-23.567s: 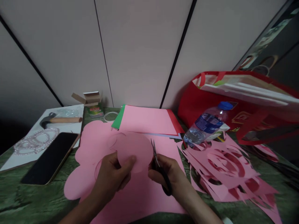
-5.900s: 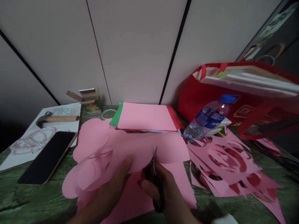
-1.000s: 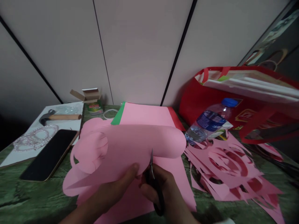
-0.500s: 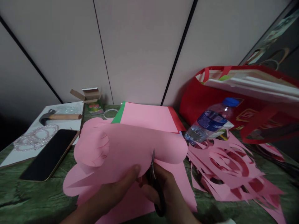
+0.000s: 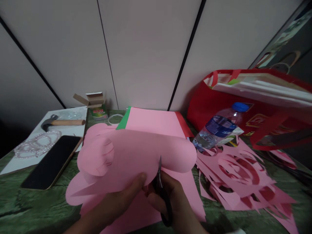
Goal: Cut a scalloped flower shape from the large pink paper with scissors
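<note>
My left hand point(image 5: 126, 191) pinches the near edge of a curled sheet of pink paper point(image 5: 138, 154), its thumb on top and the other fingers underneath. In my right hand point(image 5: 172, 195) is a pair of black-handled scissors point(image 5: 159, 177). The blade tip shows over the paper, just right of my left thumb, and the sheet's right part curls over beside it. Beneath lies more pink paper point(image 5: 185, 191). At the left sits a pile of rounded pink cutouts point(image 5: 94, 157). Part of the scissors is hidden by my fingers.
Pink paper scraps point(image 5: 243, 175) spread on the right, near a tilted water bottle point(image 5: 216, 126) and a red bag point(image 5: 204, 97). A black phone point(image 5: 52, 162), a hammer point(image 5: 68, 122), a bead string point(image 5: 36, 144) and a small opened box point(image 5: 98, 110) lie left. Coloured sheets point(image 5: 153, 118) lie behind.
Almost nothing differs. The pink sheet's curled right end has shifted very slightly; both hands and the scissors stay in the same place.
</note>
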Demonstrator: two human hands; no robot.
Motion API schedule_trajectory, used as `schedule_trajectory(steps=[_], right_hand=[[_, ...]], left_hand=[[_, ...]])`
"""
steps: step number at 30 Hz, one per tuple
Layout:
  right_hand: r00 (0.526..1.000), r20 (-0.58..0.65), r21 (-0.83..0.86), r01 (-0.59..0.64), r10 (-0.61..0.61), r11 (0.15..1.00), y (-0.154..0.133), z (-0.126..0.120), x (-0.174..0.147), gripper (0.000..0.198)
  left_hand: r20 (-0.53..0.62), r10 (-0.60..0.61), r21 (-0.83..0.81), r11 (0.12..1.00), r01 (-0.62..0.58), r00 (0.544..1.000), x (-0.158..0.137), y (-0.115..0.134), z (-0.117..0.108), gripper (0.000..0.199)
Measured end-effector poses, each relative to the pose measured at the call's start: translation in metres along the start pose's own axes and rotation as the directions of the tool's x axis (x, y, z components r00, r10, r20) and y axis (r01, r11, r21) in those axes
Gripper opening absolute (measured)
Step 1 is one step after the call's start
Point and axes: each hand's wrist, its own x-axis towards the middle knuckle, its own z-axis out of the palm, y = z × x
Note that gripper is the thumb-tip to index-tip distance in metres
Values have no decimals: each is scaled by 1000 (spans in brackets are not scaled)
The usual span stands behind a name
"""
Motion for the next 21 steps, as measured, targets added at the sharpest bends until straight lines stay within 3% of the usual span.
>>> schedule_trajectory(steps=[4,9,16,21], right_hand=[[1000,-3,-14,-17,17,1000,-2,0,0,33],[1000,1,14,7,-7,1000,-2,0,0,35],[999,7,58,33,-33,998,4,1,1,36],[1000,-17,29,2,-1,1000,-1,3,-1,36]], left_hand=[[45,-106,-47,993,108,993,0,2,0,31],[20,-77,-30,997,77,997,1,2,0,30],[70,11,-81,997,-5,997,-3,10,-3,26],[83,-2,-66,998,7,997,-2,10,-5,28]])
